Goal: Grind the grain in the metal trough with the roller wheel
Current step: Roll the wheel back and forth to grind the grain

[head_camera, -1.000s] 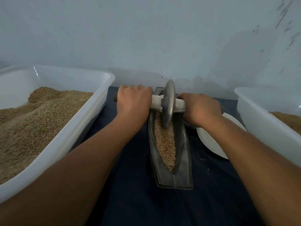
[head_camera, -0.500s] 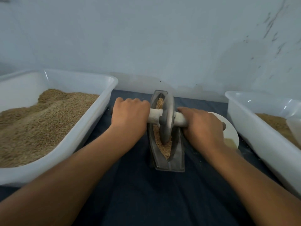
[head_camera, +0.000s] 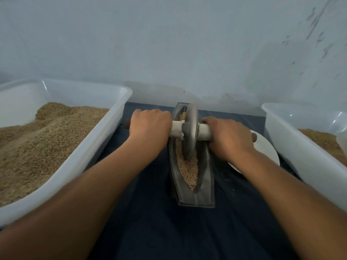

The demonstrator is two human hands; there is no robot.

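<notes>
Both hands grip the axle of the roller wheel (head_camera: 190,131), which stands upright in the grain (head_camera: 188,168) of the metal trough (head_camera: 205,186).

The trough lies at centre on the dark-clothed worktop (head_camera: 169,231), its long axis running 12 to 6 o'clock. The left hand (head_camera: 150,128) at 9 o'clock of the wheel and the right hand (head_camera: 228,137) at 3 o'clock both have fingers curled round the pale handle (head_camera: 203,133). A white plate (head_camera: 266,149) sits beyond the right hand; grain-filled white tubs flank at 9 o'clock (head_camera: 105,136) and 3 o'clock (head_camera: 293,147).
</notes>
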